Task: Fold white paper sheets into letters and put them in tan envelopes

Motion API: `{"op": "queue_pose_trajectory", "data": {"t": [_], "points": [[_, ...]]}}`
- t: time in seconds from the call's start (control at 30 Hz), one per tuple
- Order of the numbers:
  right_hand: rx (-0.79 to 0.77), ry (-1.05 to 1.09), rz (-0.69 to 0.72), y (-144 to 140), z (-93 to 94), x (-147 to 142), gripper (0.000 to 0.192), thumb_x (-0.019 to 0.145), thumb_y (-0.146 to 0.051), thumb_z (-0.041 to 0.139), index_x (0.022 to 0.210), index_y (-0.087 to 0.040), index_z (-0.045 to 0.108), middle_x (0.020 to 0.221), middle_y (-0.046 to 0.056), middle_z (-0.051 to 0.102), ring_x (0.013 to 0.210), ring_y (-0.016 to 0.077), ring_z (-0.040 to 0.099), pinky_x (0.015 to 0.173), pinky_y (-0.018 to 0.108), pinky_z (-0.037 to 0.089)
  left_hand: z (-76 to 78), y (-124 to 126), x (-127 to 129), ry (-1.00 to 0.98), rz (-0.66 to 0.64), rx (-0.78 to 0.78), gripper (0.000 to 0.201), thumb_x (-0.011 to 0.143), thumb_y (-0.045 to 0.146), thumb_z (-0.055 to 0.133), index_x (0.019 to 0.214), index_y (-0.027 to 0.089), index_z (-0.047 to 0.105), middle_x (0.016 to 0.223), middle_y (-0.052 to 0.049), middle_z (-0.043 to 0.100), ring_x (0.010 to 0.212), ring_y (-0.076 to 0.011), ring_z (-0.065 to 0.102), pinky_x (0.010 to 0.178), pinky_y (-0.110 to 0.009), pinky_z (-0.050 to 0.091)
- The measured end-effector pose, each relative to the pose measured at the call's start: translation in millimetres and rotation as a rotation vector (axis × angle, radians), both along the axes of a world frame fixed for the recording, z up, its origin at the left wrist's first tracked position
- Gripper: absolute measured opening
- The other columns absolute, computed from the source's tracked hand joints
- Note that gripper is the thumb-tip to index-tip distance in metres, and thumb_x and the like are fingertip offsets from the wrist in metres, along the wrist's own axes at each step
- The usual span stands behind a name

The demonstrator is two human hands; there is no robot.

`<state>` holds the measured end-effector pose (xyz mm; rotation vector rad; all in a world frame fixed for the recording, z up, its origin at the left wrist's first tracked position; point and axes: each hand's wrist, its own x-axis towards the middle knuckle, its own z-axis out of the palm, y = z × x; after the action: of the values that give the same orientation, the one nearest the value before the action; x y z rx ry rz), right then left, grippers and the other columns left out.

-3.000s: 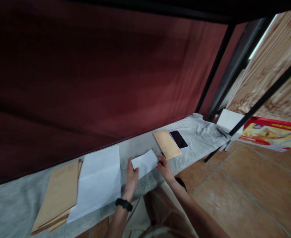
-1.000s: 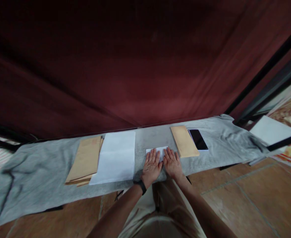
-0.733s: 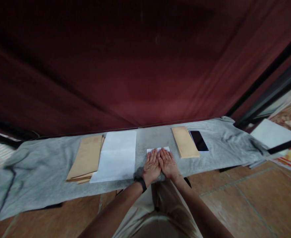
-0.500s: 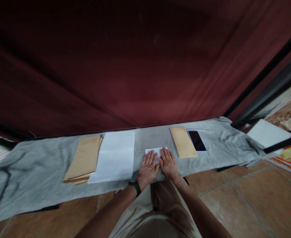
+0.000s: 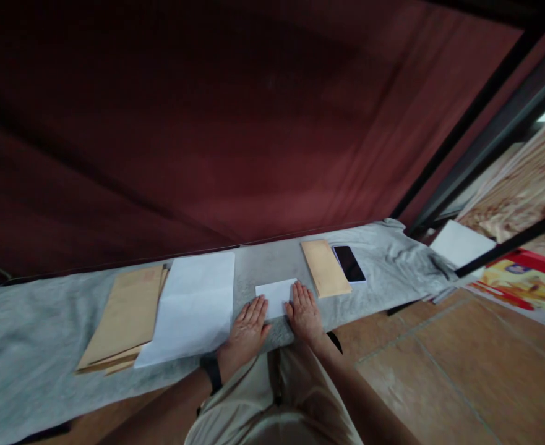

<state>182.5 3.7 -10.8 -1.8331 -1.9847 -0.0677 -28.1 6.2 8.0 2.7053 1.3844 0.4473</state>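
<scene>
A small folded white sheet of paper (image 5: pixel 278 298) lies flat on the grey cloth in front of me. My left hand (image 5: pixel 248 324) rests palm down at its left edge, fingers stretched out. Along the right edge lies my right hand (image 5: pixel 305 311), also flat, with its fingertips by the upper corner. Neither hand grips anything. A stack of white paper sheets (image 5: pixel 193 303) is left of my left hand, partly over brown envelopes (image 5: pixel 126 312). To the right of my right hand is a single brown envelope (image 5: pixel 325 267), with a smartphone (image 5: pixel 349 264) beside it.
The grey cloth (image 5: pixel 26 334) covers a long narrow surface against a dark red curtain (image 5: pixel 253 154). Black metal bars (image 5: pixel 467 130) stand at the right. Beyond them are a white board (image 5: pixel 460 244) and a red and yellow printed package (image 5: pixel 527 284). Tiled floor (image 5: pixel 420 364) shows below.
My hands have moved apart, the left one leftward, uncovering the middle of the folded paper. The whole view has turned slightly to the right.
</scene>
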Motion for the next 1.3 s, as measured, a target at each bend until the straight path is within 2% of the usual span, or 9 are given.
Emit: {"op": "queue_pose_trajectory", "data": {"t": [0.07,0.17,0.3,0.43,0.57,0.73,0.87,1.1,1.3], "points": [[0.033,-0.032,-0.013,0,-0.8,-1,0.058,0.102,-0.033,0.042,0.151,-0.003,0.037,0.153,0.021,0.044,0.144,0.03,0.036,0.118,0.046,0.03,0.5,5,3,0.099,-0.006,0.039,0.053,0.095,0.027,0.047,0.145,0.011,0.046,0.154,-0.017,0.045,0.145,-0.028,0.039,0.117,-0.047,0.036],[0.077,-0.069,-0.019,0,-2.3,0,0.058,0.102,-0.034,0.042,0.15,-0.002,0.038,0.152,0.021,0.046,0.143,0.0293,0.039,0.117,0.045,0.031,2.8,7,11,0.225,-0.055,0.097,0.05,0.094,0.016,0.043,0.143,0.014,0.05,0.154,-0.013,0.046,0.144,-0.0256,0.04,0.114,-0.046,0.041],[0.104,-0.084,-0.023,1,-2.4,0,0.058,0.102,-0.036,0.042,0.15,-0.003,0.04,0.151,0.02,0.046,0.142,0.0292,0.04,0.116,0.045,0.032,6.6,3,15,0.33,-0.063,0.133,0.057,0.088,0.001,0.039,0.141,0.016,0.054,0.151,-0.011,0.051,0.141,-0.0243,0.045,0.11,-0.043,0.045],[0.095,-0.068,-0.03,1,0.3,0,0.057,0.101,-0.035,0.041,0.148,-0.004,0.042,0.151,0.018,0.047,0.141,0.0287,0.042,0.117,0.044,0.032,11.6,-2,18,0.353,-0.05,0.136,0.059,0.084,-0.002,0.041,0.139,0.014,0.055,0.146,-0.015,0.055,0.138,-0.0252,0.048,0.108,-0.042,0.047],[0.068,-0.057,-0.029,2,4.3,0,0.055,0.101,-0.035,0.042,0.148,-0.005,0.044,0.151,0.017,0.048,0.141,0.0273,0.042,0.118,0.044,0.03,17.6,-1,19,0.348,-0.059,0.133,0.06,0.083,-0.004,0.04,0.139,0.014,0.056,0.145,-0.014,0.057,0.136,-0.0238,0.05,0.107,-0.039,0.047],[0.036,-0.032,0.044,2,7.9,-1,0.051,0.103,-0.033,0.039,0.146,-0.007,0.048,0.153,0.014,0.046,0.142,0.0254,0.041,0.12,0.044,0.027,19.4,2,18,0.333,-0.016,0.131,0.056,0.084,-0.004,0.038,0.134,0.011,0.06,0.142,-0.015,0.059,0.133,-0.0245,0.054,0.108,-0.039,0.047],[-0.022,-0.009,0.064,2,10.9,0,0.051,0.104,-0.032,0.035,0.147,-0.009,0.046,0.153,0.012,0.046,0.142,0.0232,0.041,0.119,0.042,0.028,12.3,1,33,0.236,0.013,0.133,0.054,0.087,0.0,0.037,0.137,0.007,0.056,0.145,-0.018,0.055,0.138,-0.0252,0.049,0.114,-0.042,0.041],[-0.112,-0.076,0.065,1,13.8,1,0.05,0.104,-0.03,0.035,0.151,-0.014,0.042,0.158,0.009,0.037,0.146,0.0241,0.035,0.121,0.044,0.023,-16.6,6,73,0.031,0.104,0.136,0.053,0.101,0.026,0.031,0.149,0.005,0.04,0.155,-0.018,0.042,0.147,-0.0253,0.035,0.118,-0.046,0.038],[-0.126,-0.125,0.03,1,11.1,1,0.051,0.104,-0.028,0.033,0.153,-0.017,0.039,0.16,0.01,0.033,0.147,0.0256,0.033,0.12,0.046,0.021,-25.5,6,71,-0.003,0.095,0.174,0.059,0.102,0.03,0.031,0.157,0.01,0.022,0.16,-0.013,0.033,0.15,-0.0235,0.027,0.12,-0.046,0.034]]}}
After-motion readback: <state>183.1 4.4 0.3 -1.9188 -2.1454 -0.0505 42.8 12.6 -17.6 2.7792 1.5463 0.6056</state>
